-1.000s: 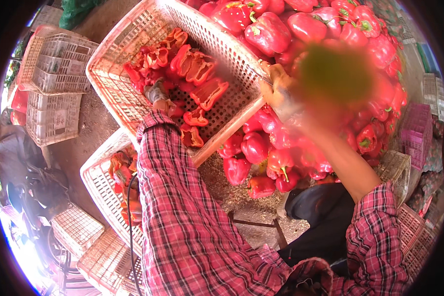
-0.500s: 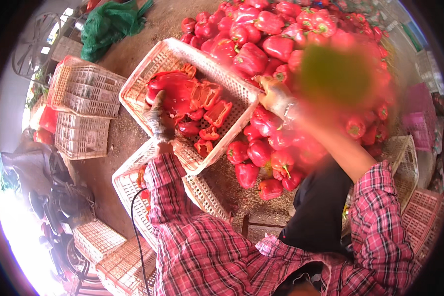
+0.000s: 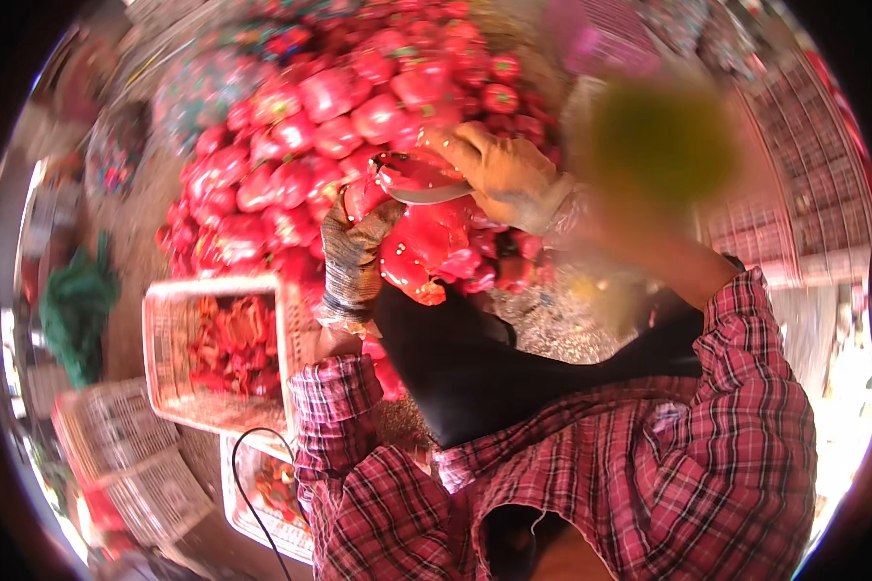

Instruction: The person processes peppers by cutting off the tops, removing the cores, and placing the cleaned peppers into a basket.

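My left hand (image 3: 354, 257), in a dirty striped work glove, grips a red bell pepper (image 3: 436, 232) that looks cut open, with pale seeds clinging to it. Its lower edge shows orange-red cut flesh. A tan glove covers my right hand (image 3: 513, 179), which is closed round a knife whose handle is hidden in the fingers. The curved blade (image 3: 431, 195) lies across the pepper, pointing toward my left hand. Both hands are above my dark-trousered leg, at the near side of a big heap of whole red bell peppers (image 3: 334, 136).
Left of my legs stands a plastic crate (image 3: 150, 353) with cut pepper pieces; another crate (image 3: 247, 508) sits below it. Stacked crates (image 3: 131, 455) and a green net bag (image 3: 76, 320) lie farther left. More stacked crates (image 3: 804, 165) rise at right. A black cable (image 3: 247, 474) hangs near my left sleeve.
My view has swung right, so the crate now appears lower left. My left hand has left the crate; both hands are now together, with a pepper and the knife's blade showing between them.
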Tool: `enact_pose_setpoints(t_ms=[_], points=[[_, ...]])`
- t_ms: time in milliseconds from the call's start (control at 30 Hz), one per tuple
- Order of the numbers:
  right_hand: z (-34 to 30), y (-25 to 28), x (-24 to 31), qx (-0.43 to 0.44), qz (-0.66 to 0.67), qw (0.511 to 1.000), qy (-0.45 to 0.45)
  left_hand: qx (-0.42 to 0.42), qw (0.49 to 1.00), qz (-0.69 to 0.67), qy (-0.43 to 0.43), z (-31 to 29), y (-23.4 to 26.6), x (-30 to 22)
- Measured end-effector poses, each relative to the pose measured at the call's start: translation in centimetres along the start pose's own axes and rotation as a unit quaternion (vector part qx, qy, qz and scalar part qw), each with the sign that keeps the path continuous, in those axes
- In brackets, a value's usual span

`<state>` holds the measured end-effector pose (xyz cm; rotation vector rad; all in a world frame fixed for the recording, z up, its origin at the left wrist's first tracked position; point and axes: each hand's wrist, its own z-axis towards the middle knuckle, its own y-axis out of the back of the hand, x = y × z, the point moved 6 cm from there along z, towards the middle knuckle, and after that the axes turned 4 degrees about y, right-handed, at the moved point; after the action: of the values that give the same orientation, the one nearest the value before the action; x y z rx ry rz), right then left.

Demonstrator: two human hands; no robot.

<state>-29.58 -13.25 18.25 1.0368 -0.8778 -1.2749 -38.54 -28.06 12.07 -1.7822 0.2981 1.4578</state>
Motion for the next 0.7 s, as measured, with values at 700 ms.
enact_pose_setpoints(t_ms=[700], points=[[-45.5,4.7,-26.6,0.017,0.023,0.957,-0.289,0.292,0.885,-0.012,0.362,0.9,-43.6,30.5]])
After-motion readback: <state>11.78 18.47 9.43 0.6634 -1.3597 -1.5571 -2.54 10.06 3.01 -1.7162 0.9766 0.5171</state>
